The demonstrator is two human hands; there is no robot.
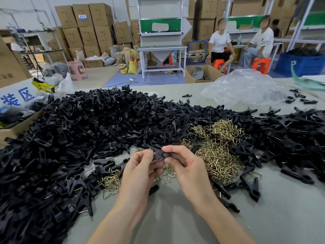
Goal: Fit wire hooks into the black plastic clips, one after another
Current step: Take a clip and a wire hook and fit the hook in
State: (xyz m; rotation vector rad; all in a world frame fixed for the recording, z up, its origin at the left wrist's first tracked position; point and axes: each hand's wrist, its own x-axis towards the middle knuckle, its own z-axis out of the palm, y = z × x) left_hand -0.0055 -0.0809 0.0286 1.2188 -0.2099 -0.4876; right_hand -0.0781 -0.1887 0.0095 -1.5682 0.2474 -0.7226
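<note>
Both hands meet over the table's middle around one black plastic clip (161, 154). My left hand (140, 166) pinches its left end between thumb and fingers, with bits of brass wire showing by the fingertips. My right hand (182, 164) grips the clip's right part, fingers curled over it. A pile of brass wire hooks (218, 147) lies just right of the hands, and more hooks (112, 181) lie to the left. A huge heap of black clips (88, 131) covers the table's left and back.
More black clips (290, 134) spread along the right. A crumpled clear plastic bag (246, 88) lies at the back right. A cardboard box (19, 124) sits at the left edge. The grey table (175, 217) shows bare near me. Two people sit on orange stools beyond.
</note>
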